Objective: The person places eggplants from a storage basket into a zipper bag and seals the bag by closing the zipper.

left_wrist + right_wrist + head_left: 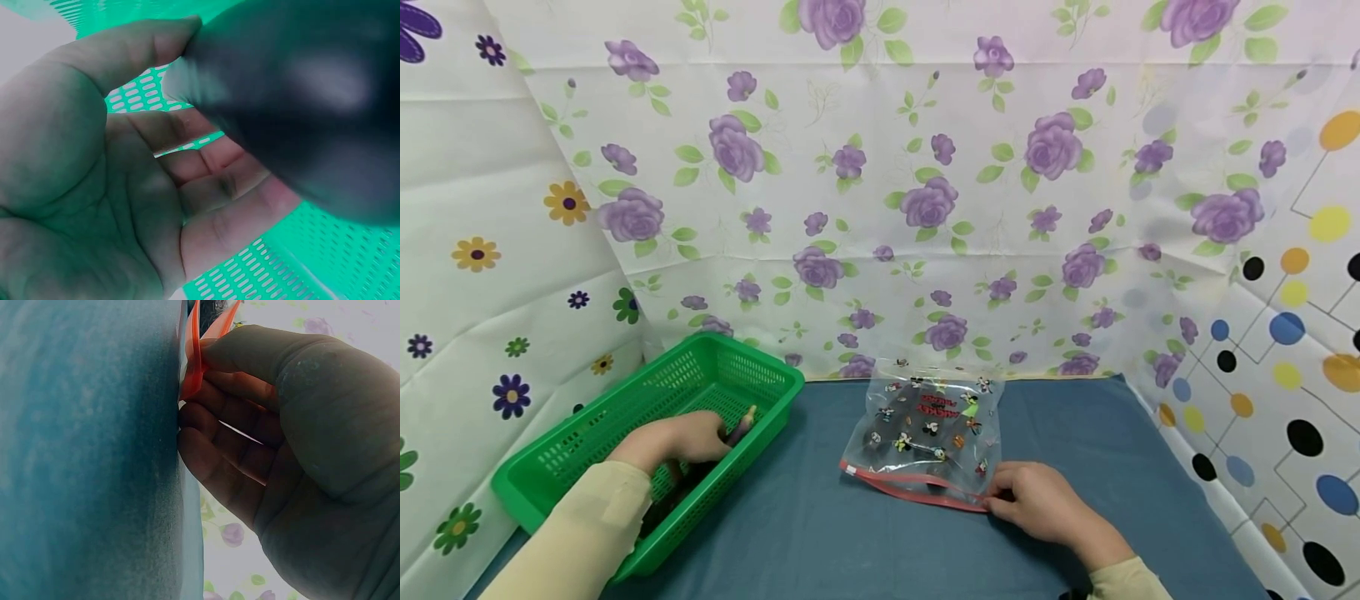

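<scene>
In the head view my left hand (696, 437) reaches down into the green basket (775, 387) and holds a dark purple eggplant (742, 427) near its pale stem. The left wrist view has the glossy eggplant (312, 106) close up, with thumb and fingers curled about its pale end. My right hand (1037, 500) pinches the red zip edge of a clear zip bag (925, 425) at its near right corner. The bag lies flat, printed with small cartoon figures, and something dark shows through it. In the right wrist view the red strip (195, 369) sits between thumb and fingers.
A blue cloth (820, 517) covers the table. The long slotted basket stands at the left, with dark contents partly hidden under my left arm. Flowered sheets (880, 208) hang behind and at the left, and a dotted sheet (1300, 400) at the right.
</scene>
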Tool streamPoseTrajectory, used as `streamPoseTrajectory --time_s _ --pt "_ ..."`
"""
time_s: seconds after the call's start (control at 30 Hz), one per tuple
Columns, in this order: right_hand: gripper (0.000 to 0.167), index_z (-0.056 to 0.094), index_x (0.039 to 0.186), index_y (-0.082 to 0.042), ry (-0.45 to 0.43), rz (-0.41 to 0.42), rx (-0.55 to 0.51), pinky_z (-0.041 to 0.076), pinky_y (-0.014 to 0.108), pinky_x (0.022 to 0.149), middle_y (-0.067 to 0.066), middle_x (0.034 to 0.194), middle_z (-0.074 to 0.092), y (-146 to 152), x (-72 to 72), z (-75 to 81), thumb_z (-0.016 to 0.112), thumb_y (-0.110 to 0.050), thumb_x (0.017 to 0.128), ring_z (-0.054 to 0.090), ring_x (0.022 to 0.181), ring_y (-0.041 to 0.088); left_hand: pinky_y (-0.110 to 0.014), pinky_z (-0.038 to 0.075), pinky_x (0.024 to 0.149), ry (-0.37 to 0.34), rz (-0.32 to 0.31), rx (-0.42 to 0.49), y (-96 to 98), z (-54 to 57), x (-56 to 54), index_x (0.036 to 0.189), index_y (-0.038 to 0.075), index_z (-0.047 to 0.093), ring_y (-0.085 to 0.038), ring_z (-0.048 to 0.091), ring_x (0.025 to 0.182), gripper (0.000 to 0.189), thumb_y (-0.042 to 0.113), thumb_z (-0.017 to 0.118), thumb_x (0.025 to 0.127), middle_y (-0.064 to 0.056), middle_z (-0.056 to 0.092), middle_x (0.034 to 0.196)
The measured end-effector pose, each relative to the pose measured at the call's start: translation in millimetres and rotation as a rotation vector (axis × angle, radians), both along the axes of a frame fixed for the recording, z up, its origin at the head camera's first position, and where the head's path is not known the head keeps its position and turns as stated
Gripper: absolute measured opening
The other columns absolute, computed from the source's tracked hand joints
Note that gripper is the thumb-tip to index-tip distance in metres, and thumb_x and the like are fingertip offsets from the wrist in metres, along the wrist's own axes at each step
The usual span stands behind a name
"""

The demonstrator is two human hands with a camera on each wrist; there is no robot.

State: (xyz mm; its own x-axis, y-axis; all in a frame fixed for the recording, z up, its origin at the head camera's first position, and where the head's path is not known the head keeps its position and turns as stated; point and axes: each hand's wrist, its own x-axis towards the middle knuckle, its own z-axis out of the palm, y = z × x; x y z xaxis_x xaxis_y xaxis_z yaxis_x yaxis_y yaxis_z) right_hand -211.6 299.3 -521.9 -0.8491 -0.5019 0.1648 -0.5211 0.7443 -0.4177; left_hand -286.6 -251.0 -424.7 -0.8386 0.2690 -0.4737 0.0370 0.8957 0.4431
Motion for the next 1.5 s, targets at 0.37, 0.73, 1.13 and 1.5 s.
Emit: streamPoseTrajectory --time_s 0.37,0.73,1.13,1.5 --pt "0.015 0.085 0.093 -0.034 -0.024 0.001 0.004 0.053 0.031 0.067 -0.027 0.090 0.063 0.6 -0.2 0.5 0.083 -0.022 0.102 0.059 0.076 -0.005 -0.046 0.057 0.063 0.078 -0.061 0.016 0.1 6.3 -3.2 0.085 0.016 0.053 -0.020 0.052 0.070 0.029 0.027 0.067 0.108 -0.005 0.048 0.080" --pt "0.014 0.085 0.093 -0.034 -0.014 0.003 0.009 0.053 0.031 0.068 -0.027 0.089 0.063 0.3 -0.8 0.1 0.083 -0.023 0.101 0.059 0.076 -0.006 -0.041 0.052 0.057 0.120 -0.069 0.034 -2.0 10.3 -5.6 0.099 0.010 0.068 -0.020 0.054 0.065 0.020 0.027 0.067 0.108 -0.007 0.058 0.083" --pt "0.015 0.084 0.091 -0.034 -0.013 -0.005 0.018 0.052 0.030 0.066 -0.027 0.088 0.062 -0.4 -1.0 -1.1 0.083 -0.022 0.101 0.058 0.074 -0.006 -0.042 0.050 0.065 0.212 -0.060 0.035 -2.0 15.8 -8.8 0.123 0.001 0.072 -0.022 0.060 0.072 0.038 0.035 0.070 0.107 -0.009 0.068 0.098" --pt "0.015 0.084 0.091 -0.034 -0.013 0.000 0.011 0.052 0.030 0.066 -0.027 0.088 0.062 0.2 -0.3 -0.2 0.083 -0.023 0.101 0.058 0.074 -0.006 -0.046 0.055 0.077 0.267 -0.065 0.043 2.9 25.9 -6.2 0.140 -0.007 0.067 -0.021 0.066 0.087 0.058 0.040 0.072 0.107 -0.015 0.072 0.120"
